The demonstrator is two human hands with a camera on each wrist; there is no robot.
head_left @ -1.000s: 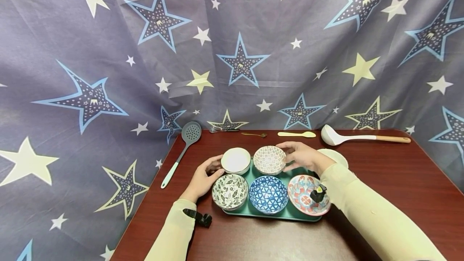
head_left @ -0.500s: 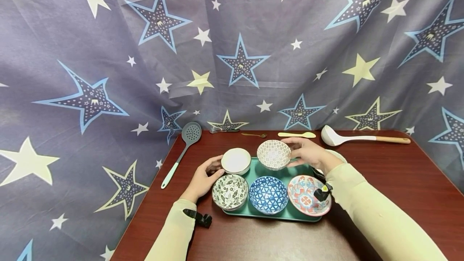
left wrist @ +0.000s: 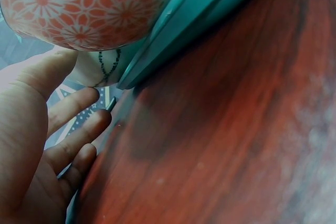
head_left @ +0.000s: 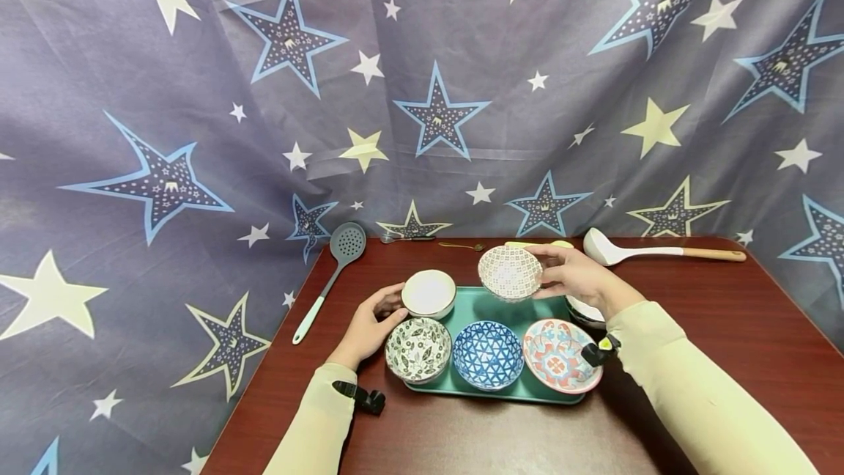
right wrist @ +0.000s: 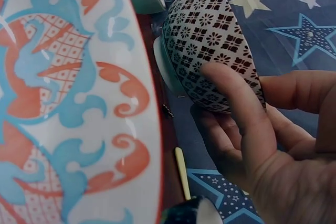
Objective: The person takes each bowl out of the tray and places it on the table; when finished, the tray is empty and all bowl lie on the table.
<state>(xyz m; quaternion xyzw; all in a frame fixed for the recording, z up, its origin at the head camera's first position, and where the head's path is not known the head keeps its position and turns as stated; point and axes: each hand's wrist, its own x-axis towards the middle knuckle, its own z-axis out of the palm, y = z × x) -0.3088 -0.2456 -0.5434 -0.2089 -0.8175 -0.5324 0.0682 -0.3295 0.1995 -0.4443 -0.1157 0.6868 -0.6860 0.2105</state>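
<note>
My right hand (head_left: 580,278) grips the rim of a small brown-and-white patterned bowl (head_left: 509,273), held up over the back of the green tray (head_left: 475,304). In the right wrist view, the thumb lies across the outside of this patterned bowl (right wrist: 210,45), with fingers on the other side. My left hand (head_left: 369,325) stays at the tray's left side, fingers loosely bent by the white bowl (head_left: 428,293). Its thumb is at the floral bowl (head_left: 418,349), whose orange outside (left wrist: 84,14) shows in the left wrist view. A blue triangle-patterned bowl (head_left: 489,355) and a red-and-blue bowl (head_left: 560,358) fill the front row.
Another bowl (head_left: 585,310), white inside and dark outside, is partly hidden behind my right wrist. A slotted turner (head_left: 347,242) lies left. Along the back lie small spoons (head_left: 461,245), a yellow spoon (head_left: 563,244) partly covered by my hand, and a white ladle (head_left: 603,248).
My right hand has lifted the patterned bowl off the tray's back row and moved it up and to the right, uncovering the tray beneath. My left hand has stayed in place.
</note>
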